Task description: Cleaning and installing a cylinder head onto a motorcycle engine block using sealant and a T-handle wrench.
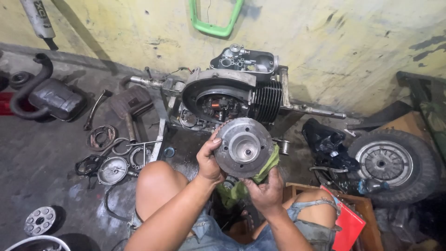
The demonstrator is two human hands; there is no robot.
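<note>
Holding: a round grey metal flywheel [243, 147], raised face-on between both hands, just in front of the engine [232, 100]
Left hand [209, 160]: clasped on the flywheel's left rim, thumb across its face
Right hand [265, 190]: under the flywheel's lower right edge, fingers closed on a green rag [267, 165] pressed against the back of the wheel
Engine: scooter unit standing on the floor against the yellow wall [325, 42]; open round housing with copper coils showing, black finned cylinder to its right, carburettor on top
Wheel with tyre [392, 162]: lying flat on the floor, right of the engine
Black exhaust muffler [51, 97]: on the floor, well left of the engine, curved pipe attached
Round chrome cover [113, 170]: left of the engine and nearer the person, among rings and small loose parts
Perforated disc [40, 220]: far left of the engine, near the bottom edge
Red flat folder [348, 225]: right of the engine, beside the person's right knee
Green frame [214, 18]: on the wall above the engine
</note>
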